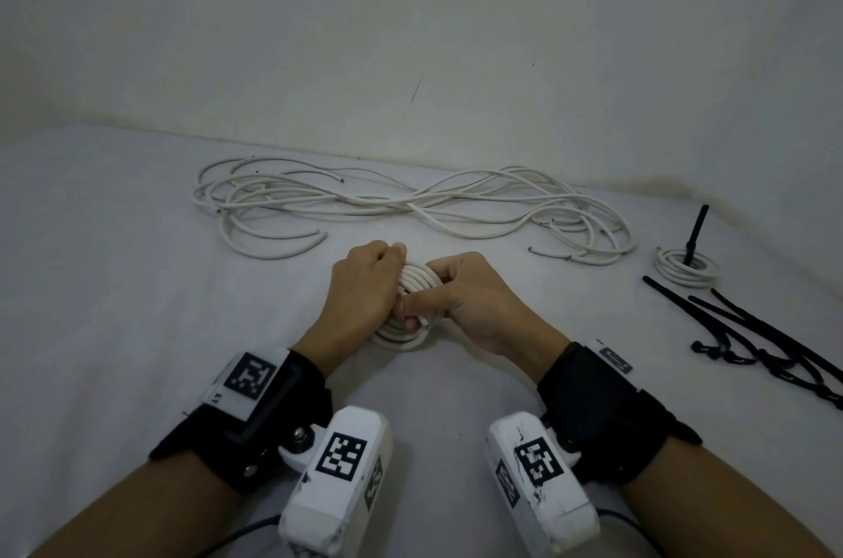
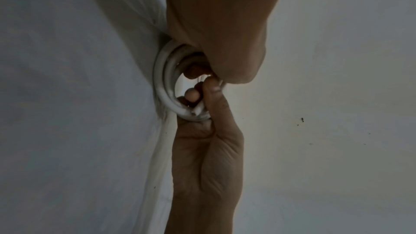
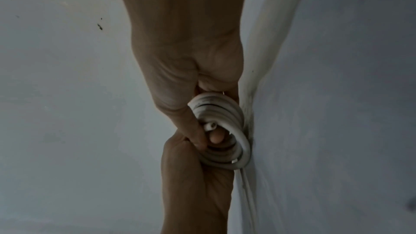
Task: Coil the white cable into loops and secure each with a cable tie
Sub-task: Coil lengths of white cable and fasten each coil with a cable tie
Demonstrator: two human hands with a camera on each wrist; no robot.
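A small coil of white cable (image 1: 406,336) lies on the white sheet in the middle of the head view, held between both hands. My left hand (image 1: 365,284) grips its left and far side with curled fingers. My right hand (image 1: 474,297) holds the right side, its thumb lying across the loops near a cut cable end (image 1: 424,322). In the left wrist view the coil (image 2: 166,86) stands on edge between the left hand (image 2: 225,42) and the right hand (image 2: 207,149). The right wrist view shows the stacked loops (image 3: 225,111) and the cut end (image 3: 210,126) by my right thumb.
Several loose white cables (image 1: 410,201) sprawl across the sheet behind the hands, near the wall. At the right lies a small coil (image 1: 686,268) with a black tie standing up from it. Several black cable ties (image 1: 752,338) lie in front of that coil.
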